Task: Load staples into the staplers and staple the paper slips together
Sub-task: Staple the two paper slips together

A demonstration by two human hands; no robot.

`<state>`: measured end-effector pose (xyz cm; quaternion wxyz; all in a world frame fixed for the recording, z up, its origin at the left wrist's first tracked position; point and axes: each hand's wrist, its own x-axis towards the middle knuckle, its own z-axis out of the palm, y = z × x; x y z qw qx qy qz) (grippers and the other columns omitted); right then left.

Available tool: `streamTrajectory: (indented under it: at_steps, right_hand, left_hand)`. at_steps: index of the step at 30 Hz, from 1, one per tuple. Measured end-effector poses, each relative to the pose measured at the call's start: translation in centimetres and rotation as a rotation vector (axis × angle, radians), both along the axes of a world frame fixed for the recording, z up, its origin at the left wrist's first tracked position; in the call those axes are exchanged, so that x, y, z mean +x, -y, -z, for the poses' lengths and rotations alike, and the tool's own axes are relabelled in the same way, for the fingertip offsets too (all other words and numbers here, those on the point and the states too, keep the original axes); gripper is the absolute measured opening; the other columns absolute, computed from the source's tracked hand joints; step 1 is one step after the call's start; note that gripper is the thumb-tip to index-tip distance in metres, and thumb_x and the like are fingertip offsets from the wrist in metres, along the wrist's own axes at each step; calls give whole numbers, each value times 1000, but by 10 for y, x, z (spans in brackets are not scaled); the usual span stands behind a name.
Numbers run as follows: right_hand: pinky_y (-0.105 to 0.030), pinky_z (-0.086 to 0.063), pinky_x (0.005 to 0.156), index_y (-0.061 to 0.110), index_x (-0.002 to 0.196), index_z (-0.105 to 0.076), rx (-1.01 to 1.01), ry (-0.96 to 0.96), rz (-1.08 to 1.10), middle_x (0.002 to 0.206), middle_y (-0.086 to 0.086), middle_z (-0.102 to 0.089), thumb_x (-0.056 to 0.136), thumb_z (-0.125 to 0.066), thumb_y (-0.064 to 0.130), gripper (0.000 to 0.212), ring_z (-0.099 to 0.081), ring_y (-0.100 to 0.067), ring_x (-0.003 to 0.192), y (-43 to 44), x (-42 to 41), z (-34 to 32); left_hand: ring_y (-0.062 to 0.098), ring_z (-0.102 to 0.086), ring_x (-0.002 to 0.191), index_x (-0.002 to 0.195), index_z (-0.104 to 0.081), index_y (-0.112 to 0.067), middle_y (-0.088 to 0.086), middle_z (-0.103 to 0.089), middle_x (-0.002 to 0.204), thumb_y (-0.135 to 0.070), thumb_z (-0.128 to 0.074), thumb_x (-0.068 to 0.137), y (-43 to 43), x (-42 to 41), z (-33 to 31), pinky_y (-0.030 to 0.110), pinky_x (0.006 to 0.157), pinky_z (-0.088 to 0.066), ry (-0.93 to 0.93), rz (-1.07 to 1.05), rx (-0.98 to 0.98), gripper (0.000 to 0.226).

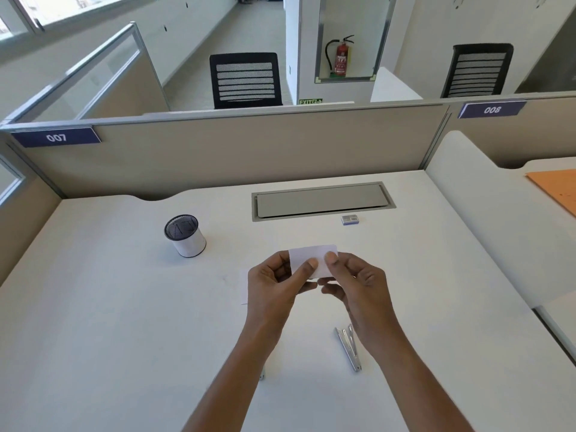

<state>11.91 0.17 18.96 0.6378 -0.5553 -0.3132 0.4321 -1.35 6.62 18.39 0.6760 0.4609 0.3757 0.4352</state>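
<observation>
Paper slips (311,258): pinched jointly by left hand (271,285) and right hand (358,285). Thin, light, floppy, likely to slide apart; best gripped near edges. Stapler (347,347) lying beneath right wrist

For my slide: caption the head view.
The left hand and right hand pinch a paper slip over the desk; stapler lies nearby.

Only one camera here, worn on the person's head: wide-angle, pointing forward and down across the desk (124,322). Left hand (271,285) and right hand (361,285) sit close, mid-frame; the partition (249,151) and chairs (246,79) beyond fill the top. Straight lines bow near the edges.
</observation>
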Motion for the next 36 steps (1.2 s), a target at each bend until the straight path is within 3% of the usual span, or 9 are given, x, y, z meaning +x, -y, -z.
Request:
streamTrajectory:
  at_steps: [3, 6, 15, 25, 29, 36]
  right_hand:
    - [-29, -56, 74, 12, 95, -81, -13, -96, 4, 89, -10, -77, 94, -71, 19, 12, -67, -17, 78, 0, -2, 2]
    - [-26, -56, 73, 11, 94, -81, -12, -143, 21, 89, -11, -77, 93, -71, 14, 11, -67, -17, 79, -2, -3, 3]
    - [-30, -57, 79, 9, 100, -80, 1, -142, -43, 99, -15, -78, 93, -71, 13, 12, -72, -20, 90, -7, -1, 5]
    - [-29, -56, 76, 10, 97, -81, 0, -28, -28, 95, -13, -78, 94, -70, 16, 12, -71, -20, 87, -14, 2, 0]
    - [-27, -57, 72, 11, 95, -80, 3, 14, -1, 91, -11, -78, 86, -70, 26, 20, -70, -17, 82, -19, 0, -4]
    - [-27, -57, 70, 10, 94, -79, 3, 73, 8, 87, -9, -77, 98, -66, 13, 14, -70, -15, 80, -28, 3, -6]
  left_hand:
    - [30, -78, 94, 101, -82, -15, 12, -81, 99, -13, -80, 90, 1, -1, -1, 31, 78, -63, 9, 47, 2, 11]
    - [31, -78, 97, 105, -82, -13, 14, -80, 102, -17, -78, 92, 1, -6, -1, 31, 81, -62, 14, 105, -35, 14]
    - [27, -78, 86, 101, -84, -12, 14, -81, 96, -19, -78, 91, -3, -10, -4, 32, 78, -63, -27, 104, -21, 13]
    - [25, -79, 84, 97, -84, -20, 8, -82, 92, -15, -76, 93, -7, -9, -11, 27, 74, -63, -79, 87, 71, 10]
    - [25, -79, 81, 100, -83, -18, 8, -82, 92, -16, -76, 94, -12, -8, -12, 28, 74, -62, -90, 90, 89, 10]
    - [25, -79, 81, 97, -84, -21, 9, -82, 92, -13, -75, 94, -21, -6, -13, 27, 73, -62, -63, 102, 102, 13]
